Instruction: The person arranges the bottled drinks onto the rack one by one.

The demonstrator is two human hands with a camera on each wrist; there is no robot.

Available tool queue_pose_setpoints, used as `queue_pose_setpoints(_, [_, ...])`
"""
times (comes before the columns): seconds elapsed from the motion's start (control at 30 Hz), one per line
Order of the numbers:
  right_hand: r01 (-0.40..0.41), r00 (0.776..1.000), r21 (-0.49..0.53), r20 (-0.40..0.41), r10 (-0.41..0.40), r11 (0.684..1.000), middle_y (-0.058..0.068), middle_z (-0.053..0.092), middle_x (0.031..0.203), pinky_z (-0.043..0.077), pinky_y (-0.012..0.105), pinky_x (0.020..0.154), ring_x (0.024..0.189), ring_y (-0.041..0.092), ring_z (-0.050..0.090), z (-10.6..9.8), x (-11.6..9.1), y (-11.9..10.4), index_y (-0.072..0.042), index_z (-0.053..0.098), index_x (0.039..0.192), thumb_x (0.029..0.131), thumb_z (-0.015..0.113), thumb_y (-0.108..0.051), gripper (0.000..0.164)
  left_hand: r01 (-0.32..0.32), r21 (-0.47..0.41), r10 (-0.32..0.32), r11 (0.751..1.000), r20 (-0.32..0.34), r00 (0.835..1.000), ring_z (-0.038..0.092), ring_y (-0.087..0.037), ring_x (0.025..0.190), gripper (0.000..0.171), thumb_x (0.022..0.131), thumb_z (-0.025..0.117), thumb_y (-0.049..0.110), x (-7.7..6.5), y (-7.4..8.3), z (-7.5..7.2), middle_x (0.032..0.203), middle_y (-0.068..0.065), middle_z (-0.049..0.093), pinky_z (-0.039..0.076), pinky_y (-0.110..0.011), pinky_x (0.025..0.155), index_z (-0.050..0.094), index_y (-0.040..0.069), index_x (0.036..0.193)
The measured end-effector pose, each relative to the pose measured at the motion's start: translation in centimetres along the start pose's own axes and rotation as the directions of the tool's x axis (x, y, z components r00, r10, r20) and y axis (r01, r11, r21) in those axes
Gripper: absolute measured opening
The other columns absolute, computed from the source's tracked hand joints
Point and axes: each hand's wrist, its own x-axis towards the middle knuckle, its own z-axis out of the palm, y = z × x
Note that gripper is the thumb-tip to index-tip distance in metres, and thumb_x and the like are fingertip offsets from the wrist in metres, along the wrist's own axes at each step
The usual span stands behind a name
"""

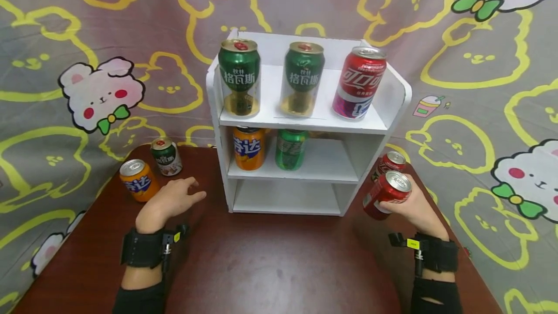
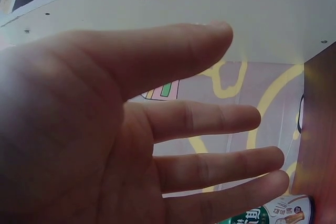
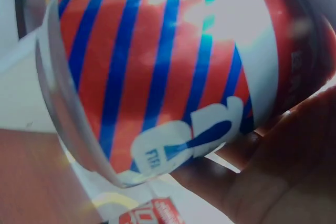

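Observation:
My right hand [image 1: 416, 207] grips a red cola can [image 1: 378, 196], tilted, above the table to the right of the shelf. Red and blue stripes on its lower part fill the right wrist view. Just behind it stands another red can [image 1: 394, 158], partly hidden. My left hand [image 1: 174, 200] holds nothing; its fingers [image 2: 210, 119] are extended and spread. It is nearest an orange soda can [image 1: 140, 180] and a green-and-white can [image 1: 166, 157], both upright on the table's left side.
A white three-tier shelf [image 1: 283, 173] stands between my hands. On top are two green-and-gold cans [image 1: 239, 76] and a red can [image 1: 359, 83]. The middle tier holds an orange can [image 1: 249, 149] and a green can [image 1: 291, 150]. Patterned cloth [image 1: 174, 13] hangs behind.

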Motion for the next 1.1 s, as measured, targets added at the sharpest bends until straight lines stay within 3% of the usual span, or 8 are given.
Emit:
queue_pose_setpoints(0.23, [0.116, 0.993, 0.034, -0.006, -0.116, 0.993, -0.002, 0.056, 0.117, 0.050, 0.020, 0.079, 0.104, 0.010, 0.055, 0.3, -0.9, -1.8, -0.009, 0.041, 0.129, 0.071, 0.070, 0.017, 0.070, 0.002, -0.003, -0.002, 1.000, 0.002, 1.000, 0.055, -0.043, 0.104, 0.056, 0.093, 0.056, 0.041, 0.0, -0.1, 0.0, 0.116, -0.028, 0.058, 0.046, -0.053, 0.082, 0.053, -0.006, 0.124])
queue_pose_setpoints(0.5, [0.233, 0.972, 0.160, 0.000, -0.236, 0.959, 0.002, 0.060, 0.117, 0.050, 0.021, 0.082, 0.104, 0.013, 0.057, 2.0, -1.3, -3.5, 0.000, 0.046, 0.130, 0.067, 0.070, 0.021, 0.070, -0.003, 0.006, 0.003, 1.000, 0.004, 1.000, 0.055, -0.043, 0.103, 0.059, 0.093, 0.055, 0.043, 0.1, -0.2, -0.2, 0.117, -0.029, 0.057, 0.046, -0.054, 0.083, 0.053, -0.007, 0.123])
queue_pose_setpoints(0.83, [0.354, 0.935, 0.106, -0.033, -0.353, 0.929, -0.001, 0.062, 0.116, 0.048, 0.019, 0.084, 0.102, 0.011, 0.058, 4.9, -0.9, -5.5, 0.001, 0.050, 0.128, 0.061, 0.073, 0.019, 0.073, -0.010, 0.018, 0.010, 1.000, -0.004, 1.000, 0.056, -0.043, 0.102, 0.057, 0.093, 0.056, 0.042, 0.1, -0.5, -0.2, 0.114, -0.028, 0.059, 0.046, -0.054, 0.082, 0.054, -0.008, 0.121])
queue_pose_setpoints(1.1, [0.386, 0.922, 0.000, 0.004, -0.386, 0.923, -0.003, 0.060, 0.116, 0.047, 0.019, 0.084, 0.102, 0.011, 0.058, 6.0, 0.6, -7.3, 0.002, 0.047, 0.129, 0.063, 0.077, 0.004, 0.072, -0.005, 0.011, 0.005, 1.000, -0.002, 1.000, 0.056, -0.043, 0.101, 0.057, 0.093, 0.057, 0.041, 0.1, -0.6, -0.2, 0.114, -0.028, 0.058, 0.046, -0.053, 0.081, 0.054, -0.009, 0.120])
